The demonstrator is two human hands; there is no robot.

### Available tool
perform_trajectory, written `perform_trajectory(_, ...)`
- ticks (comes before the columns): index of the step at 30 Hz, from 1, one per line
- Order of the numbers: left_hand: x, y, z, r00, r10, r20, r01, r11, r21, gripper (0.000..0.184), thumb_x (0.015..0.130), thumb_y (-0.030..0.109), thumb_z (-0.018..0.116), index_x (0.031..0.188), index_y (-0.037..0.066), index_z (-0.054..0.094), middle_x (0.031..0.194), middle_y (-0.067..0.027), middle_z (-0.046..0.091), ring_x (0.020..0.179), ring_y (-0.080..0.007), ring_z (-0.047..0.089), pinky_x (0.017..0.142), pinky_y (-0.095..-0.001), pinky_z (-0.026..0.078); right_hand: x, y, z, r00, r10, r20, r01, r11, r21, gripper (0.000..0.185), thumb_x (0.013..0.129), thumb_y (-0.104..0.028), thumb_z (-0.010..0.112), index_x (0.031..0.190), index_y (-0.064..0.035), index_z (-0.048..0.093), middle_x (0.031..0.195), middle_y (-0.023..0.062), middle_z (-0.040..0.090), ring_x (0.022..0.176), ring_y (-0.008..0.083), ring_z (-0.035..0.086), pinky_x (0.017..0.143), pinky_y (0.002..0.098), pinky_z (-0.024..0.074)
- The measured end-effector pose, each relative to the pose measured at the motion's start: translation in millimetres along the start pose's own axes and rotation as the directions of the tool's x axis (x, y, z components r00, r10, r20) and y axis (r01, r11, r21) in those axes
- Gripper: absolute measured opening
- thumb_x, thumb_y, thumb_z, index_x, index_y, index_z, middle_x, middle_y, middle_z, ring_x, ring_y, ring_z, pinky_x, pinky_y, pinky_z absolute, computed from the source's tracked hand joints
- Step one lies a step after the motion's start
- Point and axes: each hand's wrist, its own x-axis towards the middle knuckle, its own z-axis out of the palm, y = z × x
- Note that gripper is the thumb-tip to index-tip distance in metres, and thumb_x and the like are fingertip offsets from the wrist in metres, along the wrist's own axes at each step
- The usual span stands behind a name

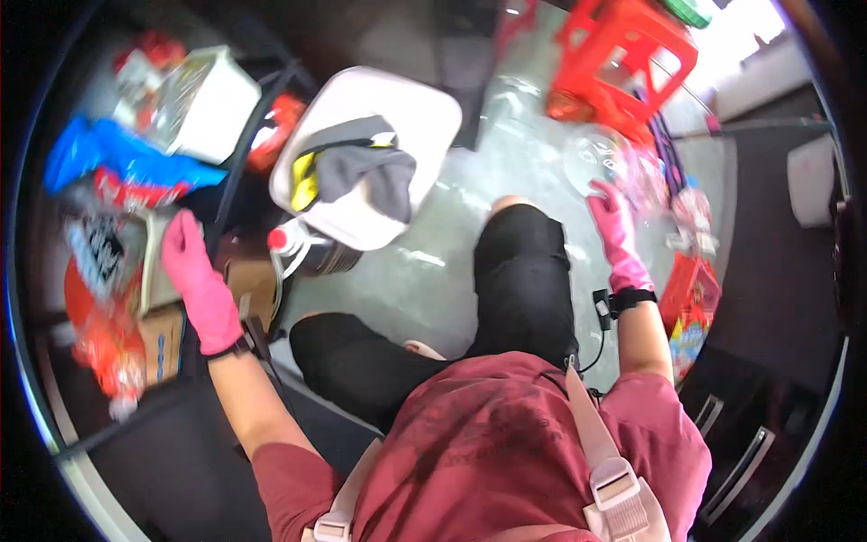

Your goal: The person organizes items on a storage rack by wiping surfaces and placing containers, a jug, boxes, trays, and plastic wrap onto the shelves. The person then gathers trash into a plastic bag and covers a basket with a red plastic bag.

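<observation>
My left hand [199, 289], in a pink rubber glove, reaches into the shelf at the left. Its fingers are curled together beside a cream-coloured bin [157, 271]; whatever is inside them, if anything, is hidden. My right hand [616, 237], gloved in pink too, hangs over the floor with its fingers apart and nothing visibly held. Closest to it is a clear plastic bag or cover [596, 155]. Between the hands, further forward, a white basin [432, 117] stands on the floor with a grey cloth [366, 176] and a yellow-and-grey piece [305, 181] in it.
The shelf holds a blue bag [135, 158], a white box [219, 104], red packets and a cardboard box [164, 345]. A red-capped jug [316, 253] stands by the basin. A red stool [623, 54] and red packages [691, 294] are at the right, beside dark cabinets.
</observation>
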Motion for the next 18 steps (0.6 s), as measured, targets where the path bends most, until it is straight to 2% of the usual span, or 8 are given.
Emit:
perform_trajectory(2, -33.7, 1.7, 58.7, 0.994, 0.046, 0.095, -0.036, 0.994, -0.100, 0.039, 0.093, 0.023, 0.069, 0.121, -0.002, 0.063, 0.107, -0.0112, 0.068, 0.095, -0.0141, 0.063, 0.087, -0.0296, 0.050, -28.3, 122.1, -5.6, 0.999, 0.020, 0.045, -0.015, 0.994, -0.109, 0.031, 0.086, -0.014, 0.070, 0.116, -0.0071, 0.067, 0.092, 0.0127, 0.071, 0.085, 0.0199, 0.066, 0.078, 0.0339, 0.0529)
perform_trajectory(4, -96.1, 62.0, 123.8, 0.916, 0.027, 0.400, -0.054, 0.997, 0.057, 0.047, 0.089, 0.027, 0.073, 0.126, 0.001, 0.061, 0.119, -0.0176, 0.065, 0.108, -0.0232, 0.062, 0.095, -0.0345, 0.049, -73.4, 186.7, -21.9, 0.904, 0.396, 0.161, -0.374, 0.915, -0.150, 0.032, 0.087, -0.016, 0.069, 0.115, -0.0028, 0.065, 0.094, 0.0090, 0.068, 0.081, 0.0149, 0.063, 0.071, 0.0296, 0.0526)
perform_trajectory(5, -119.0, 64.2, 154.4, 0.793, 0.389, 0.469, -0.551, 0.786, 0.280, 0.065, 0.084, 0.033, 0.076, 0.136, 0.002, 0.053, 0.135, -0.0230, 0.054, 0.126, -0.0331, 0.053, 0.107, -0.0408, 0.041, -106.3, 223.8, -30.2, 0.811, 0.548, 0.206, -0.542, 0.836, -0.091, 0.033, 0.085, -0.021, 0.070, 0.112, -0.0021, 0.067, 0.088, 0.0097, 0.068, 0.074, 0.0155, 0.063, 0.065, 0.0307, 0.0527)
perform_trajectory(6, -134.3, 65.5, 183.0, 0.693, 0.408, 0.595, -0.656, 0.698, 0.287, 0.090, 0.075, 0.045, 0.080, 0.147, 0.010, 0.040, 0.152, -0.0249, 0.034, 0.141, -0.0433, 0.031, 0.116, -0.0500, 0.025, -129.3, 245.7, -40.4, 0.682, 0.701, 0.207, -0.674, 0.713, -0.195, 0.035, 0.084, -0.024, 0.070, 0.111, -0.0022, 0.067, 0.084, 0.0099, 0.068, 0.067, 0.0165, 0.064, 0.063, 0.0314, 0.0526)
perform_trajectory(9, -182.3, 85.0, 251.0, 0.683, 0.317, 0.658, -0.700, 0.539, 0.468, 0.114, 0.063, 0.059, 0.081, 0.155, 0.025, 0.024, 0.160, -0.0230, 0.016, 0.145, -0.0517, 0.010, 0.115, -0.0625, 0.010, -181.3, 299.2, -66.3, 0.531, 0.824, 0.199, -0.804, 0.564, -0.190, 0.037, 0.083, -0.026, 0.069, 0.111, -0.0016, 0.067, 0.084, 0.0103, 0.068, 0.065, 0.0174, 0.064, 0.060, 0.0324, 0.0528)
perform_trajectory(12, -193.8, 79.8, 290.9, 0.714, 0.162, 0.681, -0.655, 0.496, 0.569, 0.112, 0.067, 0.060, 0.079, 0.155, 0.024, 0.021, 0.161, -0.0214, 0.013, 0.145, -0.0496, 0.011, 0.115, -0.0614, 0.013, -210.4, 318.7, -77.8, 0.446, 0.870, 0.212, -0.878, 0.471, -0.087, 0.041, 0.081, -0.028, 0.068, 0.108, 0.0021, 0.067, 0.081, 0.0111, 0.069, 0.065, 0.0202, 0.064, 0.065, 0.0366, 0.0531)
perform_trajectory(15, -194.1, 76.0, 309.4, 0.711, 0.190, 0.677, -0.659, 0.515, 0.547, 0.112, 0.066, 0.050, 0.083, 0.155, 0.024, 0.020, 0.161, -0.0207, 0.013, 0.145, -0.0481, 0.013, 0.116, -0.0611, 0.013, -219.5, 338.3, -81.0, 0.416, 0.878, 0.236, -0.905, 0.426, 0.008, 0.039, 0.082, -0.028, 0.070, 0.112, -0.0023, 0.066, 0.084, 0.0101, 0.067, 0.066, 0.0171, 0.065, 0.061, 0.0328, 0.0537)
perform_trajectory(18, -201.3, 85.2, 320.5, 0.702, 0.221, 0.677, -0.675, 0.510, 0.533, 0.110, 0.065, 0.041, 0.086, 0.154, 0.023, 0.024, 0.160, -0.0208, 0.017, 0.144, -0.0482, 0.016, 0.116, -0.0594, 0.016, -198.8, 337.5, -84.5, 0.407, 0.869, 0.283, -0.895, 0.441, -0.066, 0.047, 0.081, -0.026, 0.071, 0.122, -0.0049, 0.061, 0.096, 0.0144, 0.068, 0.083, 0.0235, 0.069, 0.076, 0.0353, 0.0551)
